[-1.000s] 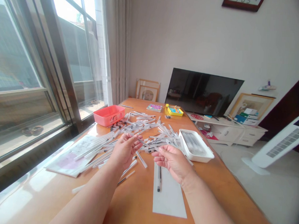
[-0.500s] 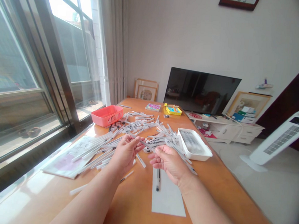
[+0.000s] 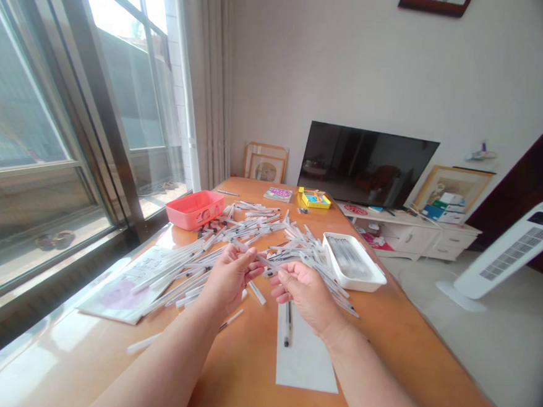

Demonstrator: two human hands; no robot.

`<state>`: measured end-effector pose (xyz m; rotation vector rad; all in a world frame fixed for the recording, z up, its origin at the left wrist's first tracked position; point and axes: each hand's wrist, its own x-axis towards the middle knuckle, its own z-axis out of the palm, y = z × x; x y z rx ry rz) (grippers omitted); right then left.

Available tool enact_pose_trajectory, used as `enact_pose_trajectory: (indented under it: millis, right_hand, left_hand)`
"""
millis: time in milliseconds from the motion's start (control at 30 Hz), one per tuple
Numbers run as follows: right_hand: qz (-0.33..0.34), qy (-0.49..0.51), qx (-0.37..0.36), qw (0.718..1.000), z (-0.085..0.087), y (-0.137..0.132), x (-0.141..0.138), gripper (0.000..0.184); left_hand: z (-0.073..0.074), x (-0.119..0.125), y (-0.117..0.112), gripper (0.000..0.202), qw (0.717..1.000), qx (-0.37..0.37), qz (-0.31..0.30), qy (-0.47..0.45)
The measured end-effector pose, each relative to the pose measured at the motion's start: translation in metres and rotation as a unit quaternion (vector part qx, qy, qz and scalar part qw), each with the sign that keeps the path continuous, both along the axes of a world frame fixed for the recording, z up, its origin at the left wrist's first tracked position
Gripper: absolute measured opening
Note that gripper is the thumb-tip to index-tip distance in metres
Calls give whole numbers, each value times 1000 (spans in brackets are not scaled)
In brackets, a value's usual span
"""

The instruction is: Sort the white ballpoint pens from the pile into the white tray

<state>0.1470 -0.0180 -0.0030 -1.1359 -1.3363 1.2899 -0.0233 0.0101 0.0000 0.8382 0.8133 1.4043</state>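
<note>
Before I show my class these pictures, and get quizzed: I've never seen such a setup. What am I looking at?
No machine, just a person's bare left hand and right hand. Every picture comes from one head-worn camera looking forward and down. On the table lie many loose pen parts, a red basket, a white tray holding more, and a paper sheet with a pen on it. Both hands hold a slim pale rod between them; finer details are unclear.

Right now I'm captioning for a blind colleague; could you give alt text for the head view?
A person's left hand and right hand hold a slender tube between them over a wooden table strewn with slim tubes. A red basket stands at left, a white tray at right.
</note>
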Motion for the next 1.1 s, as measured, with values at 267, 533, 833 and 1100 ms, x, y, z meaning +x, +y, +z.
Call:
enact_pose_trajectory:
  millis: [267,533,833,1100]
  right_hand:
    - [-38,-59,103,992,-11,2,-3,32]
    - [-52,-79,122,988,-11,3,-2,32]
    - [-50,-75,126,988,-12,3,-3,29]
    - [-45,-65,131,988,-9,1,-3,28]
  left_hand:
    - [3,8,-4,28,1000,5,20,-19]
    - [0,12,-6,31,999,6,28,-39]
    - [4,15,-9,30,998,-6,31,-45]
    - [6,16,-11,29,999,-6,30,-43]
